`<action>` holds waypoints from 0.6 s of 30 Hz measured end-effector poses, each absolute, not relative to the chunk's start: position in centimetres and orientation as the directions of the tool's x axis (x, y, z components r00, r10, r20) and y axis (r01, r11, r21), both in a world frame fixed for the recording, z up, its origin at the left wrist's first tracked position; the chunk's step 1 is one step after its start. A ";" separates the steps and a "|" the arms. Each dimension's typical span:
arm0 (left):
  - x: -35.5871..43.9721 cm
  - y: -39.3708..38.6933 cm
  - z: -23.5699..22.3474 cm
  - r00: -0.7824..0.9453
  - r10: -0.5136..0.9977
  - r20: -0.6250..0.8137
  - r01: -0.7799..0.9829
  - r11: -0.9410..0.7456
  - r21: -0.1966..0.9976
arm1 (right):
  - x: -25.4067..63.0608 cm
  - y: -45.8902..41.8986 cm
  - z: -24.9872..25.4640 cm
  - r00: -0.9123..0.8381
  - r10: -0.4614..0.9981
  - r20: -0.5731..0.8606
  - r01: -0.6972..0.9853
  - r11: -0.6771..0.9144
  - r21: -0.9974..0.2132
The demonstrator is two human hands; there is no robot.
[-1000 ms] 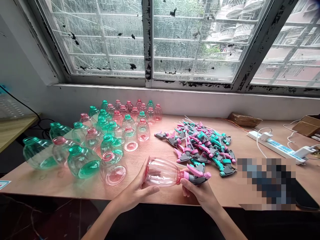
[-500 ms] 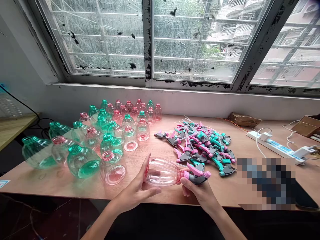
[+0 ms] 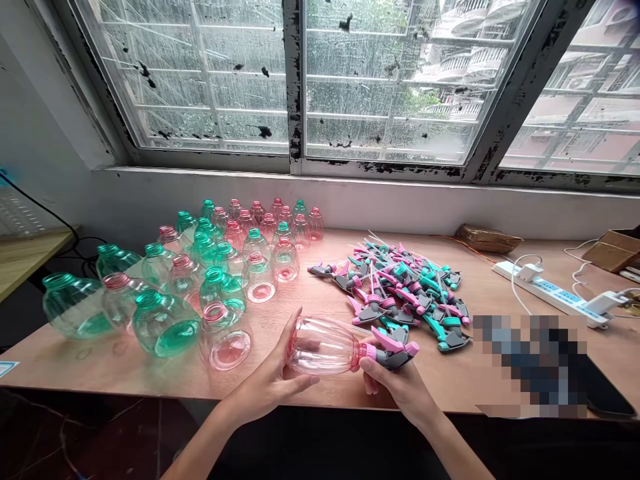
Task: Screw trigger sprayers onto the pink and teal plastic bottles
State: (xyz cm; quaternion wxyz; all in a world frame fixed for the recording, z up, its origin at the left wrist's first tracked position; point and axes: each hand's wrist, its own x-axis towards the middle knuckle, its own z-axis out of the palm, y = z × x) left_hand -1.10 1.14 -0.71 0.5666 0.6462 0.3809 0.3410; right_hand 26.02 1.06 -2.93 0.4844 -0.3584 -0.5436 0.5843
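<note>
A clear pink spray bottle (image 3: 325, 347) lies sideways in the air above the table's front edge, its base to the left. My left hand (image 3: 280, 370) cups the base end, thumb below and fingers behind. At the neck, my right hand (image 3: 387, 383) pinches the pink collar of a pink-and-grey trigger sprayer (image 3: 393, 348), which sits on the bottle's mouth. Whether the collar is fully threaded I cannot tell. Just beyond the right hand lies a heap of pink, green and grey trigger sprayers (image 3: 405, 287). To the left stand several open pink and green bottles (image 3: 167, 327).
The wooden table (image 3: 280, 393) runs beneath a window (image 3: 385, 80). On the right are a white power strip (image 3: 550, 293) with plugs and cables, a brown wrapped packet (image 3: 487, 239), a cardboard box (image 3: 613, 250) and a dark flat device (image 3: 607, 387) beside a blurred patch.
Both hands hold the bottle and sprayer almost as before. The sprayer's trigger end has shifted very slightly left; the view has moved a touch.
</note>
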 end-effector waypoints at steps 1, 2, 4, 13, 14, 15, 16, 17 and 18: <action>-1.1 1.1 -0.6 0.471 0.882 0.008 0.108 -0.067 0.992 | 26.0 1.1 -2.9 -0.273 0.956 0.107 -0.173 0.061 -0.983; -1.0 1.0 -0.5 0.464 0.886 0.008 0.102 -0.062 0.993 | 26.0 1.1 -2.9 -0.273 0.956 0.108 -0.168 0.063 -0.984; -0.9 0.9 -0.2 0.454 0.891 0.004 0.072 -0.041 0.997 | 26.0 1.1 -2.9 -0.272 0.956 0.111 -0.153 0.071 -0.986; -1.1 1.3 -0.7 0.477 0.876 0.064 0.020 -0.083 0.996 | 26.1 1.0 -2.7 -0.290 0.949 0.120 -0.146 0.080 -0.986; -1.1 1.3 -0.7 0.478 0.875 0.074 0.019 -0.095 0.995 | 26.1 1.0 -2.8 -0.289 0.950 0.121 -0.146 0.082 -0.986; -1.0 1.3 -0.7 0.478 0.875 0.081 0.019 -0.103 0.995 | 26.1 1.0 -2.8 -0.284 0.951 0.123 -0.144 0.084 -0.986; -1.0 1.2 -0.6 0.476 0.875 0.083 0.023 -0.107 0.994 | 26.1 1.0 -2.9 -0.279 0.953 0.122 -0.140 0.086 -0.986; -1.0 1.1 -0.5 0.475 0.877 0.079 0.033 -0.107 0.994 | 26.1 1.0 -3.0 -0.273 0.954 0.122 -0.138 0.086 -0.987; -0.9 1.0 -0.4 0.469 0.881 0.071 0.045 -0.104 0.994 | 26.1 1.0 -3.1 -0.267 0.956 0.119 -0.140 0.083 -0.987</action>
